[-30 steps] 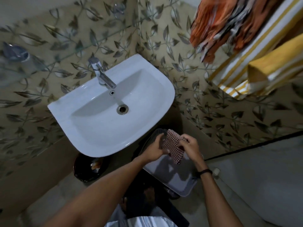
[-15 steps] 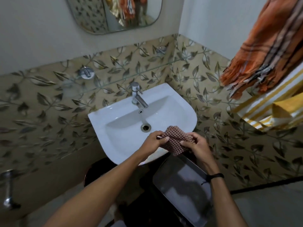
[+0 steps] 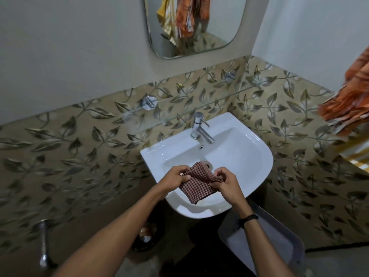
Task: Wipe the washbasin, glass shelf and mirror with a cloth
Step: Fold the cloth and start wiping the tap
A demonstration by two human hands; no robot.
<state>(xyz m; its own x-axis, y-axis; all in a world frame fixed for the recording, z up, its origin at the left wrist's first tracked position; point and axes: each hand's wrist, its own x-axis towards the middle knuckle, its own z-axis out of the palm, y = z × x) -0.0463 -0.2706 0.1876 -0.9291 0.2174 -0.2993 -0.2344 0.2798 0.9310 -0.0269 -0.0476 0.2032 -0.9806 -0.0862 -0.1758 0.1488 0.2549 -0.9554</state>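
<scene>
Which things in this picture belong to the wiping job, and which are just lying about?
Job: checked cloth, gripped by left hand and right hand; washbasin; glass shelf; mirror.
Lying about: tap; orange towel; grey tray.

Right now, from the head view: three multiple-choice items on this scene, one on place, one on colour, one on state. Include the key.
1. Where is the cloth relative to the washbasin?
A) beneath it
B) over its bowl
C) far to its left

2. What is the cloth's pattern?
A) plain blue
B) yellow stripes
C) red-and-white check

3. What holds the cloth?
A) both hands
B) one hand
C) nothing

Key:
1 B, it is held above the washbasin's bowl.
2 C, small dark-red and white squares cover it.
3 A, the left hand and the right hand each grip an edge.
</scene>
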